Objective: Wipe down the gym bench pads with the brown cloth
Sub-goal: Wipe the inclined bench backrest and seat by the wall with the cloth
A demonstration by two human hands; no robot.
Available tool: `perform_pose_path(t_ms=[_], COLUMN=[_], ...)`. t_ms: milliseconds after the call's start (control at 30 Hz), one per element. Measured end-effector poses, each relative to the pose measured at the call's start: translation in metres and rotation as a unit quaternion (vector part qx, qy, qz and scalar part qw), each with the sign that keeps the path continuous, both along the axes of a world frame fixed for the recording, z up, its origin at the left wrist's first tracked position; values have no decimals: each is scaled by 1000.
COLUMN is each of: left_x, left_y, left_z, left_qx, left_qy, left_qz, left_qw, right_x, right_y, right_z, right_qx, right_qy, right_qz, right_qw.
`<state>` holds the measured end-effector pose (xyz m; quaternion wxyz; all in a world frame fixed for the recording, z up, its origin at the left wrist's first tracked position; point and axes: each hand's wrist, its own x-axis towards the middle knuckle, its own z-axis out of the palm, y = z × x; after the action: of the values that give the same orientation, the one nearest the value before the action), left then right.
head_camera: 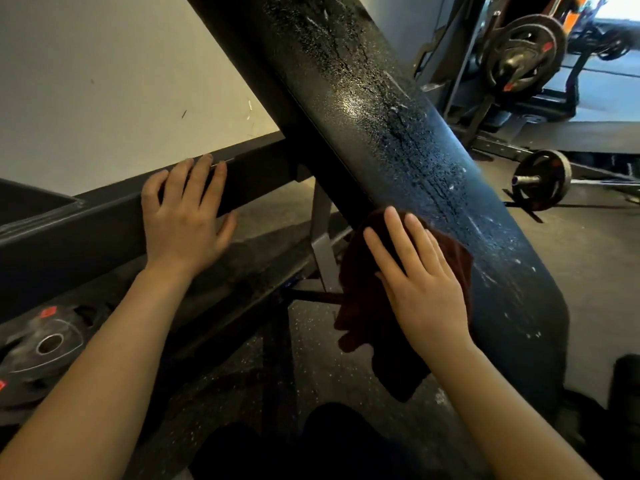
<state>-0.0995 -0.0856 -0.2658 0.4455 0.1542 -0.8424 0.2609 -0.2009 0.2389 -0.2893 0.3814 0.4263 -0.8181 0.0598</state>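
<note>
**Wiping the inclined bench pad: hand and cloth positions**

At far left, weight plates [45, 344] lay stacked near the floor. Your left hand [183, 216] rested flat on a dark horizontal frame beam [104, 216], fingers straight and spread, thumb hooked under the beam's lower edge, holding nothing. To its right, the long black bench pad [398, 140] ran diagonally from the far upper centre to the near right, its surface speckled with wet droplets. Your right hand [419, 282] pressed the brown cloth [363, 299] against the pad's left edge with fingers extended and slightly fanned; the cloth's loose end hung below your palm. At far right, a loaded barbell [540, 180] lay on the floor, with a plate-loaded machine [519, 53] behind it.
</note>
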Motion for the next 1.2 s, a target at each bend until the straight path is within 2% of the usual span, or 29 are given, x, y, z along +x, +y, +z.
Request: perform_pose_path(t_ms=[133,233,433,667,800,933,1067,1133,1200], left_x=[-1,-5,-10,-13,-13,-6,-5,-18,-36], left_y=[5,6,4,0,-2,0,47,98,149], left_z=[0,-1,-4,-5,-5,-2,-15,-26,-31], left_qx=[18,4,-39,-69,-66,-17,115,178,249], left_qy=[10,28,49,51,41,23,45,10,-34], left_qz=[-8,1,8,17,29,-5,-95,-193,-286], left_qw=[1000,1000,998,996,997,1000,988,965,925], right_x=[13,15,2,-29,-29,-16,0,7,13], right_y=[48,50,18,-83,-84,-41,28,62,92], right_z=[-31,-32,-2,68,71,42,-9,-33,-53], right_qx=[-8,-16,5,-3,18,27,25,30,31], right_qy=[1,0,2,-10,-10,-9,9,17,12], right_qz=[-21,-13,0,50,31,10,-10,-15,-24], right_qw=[1000,1000,1000,999,999,1000,1000,999,999])
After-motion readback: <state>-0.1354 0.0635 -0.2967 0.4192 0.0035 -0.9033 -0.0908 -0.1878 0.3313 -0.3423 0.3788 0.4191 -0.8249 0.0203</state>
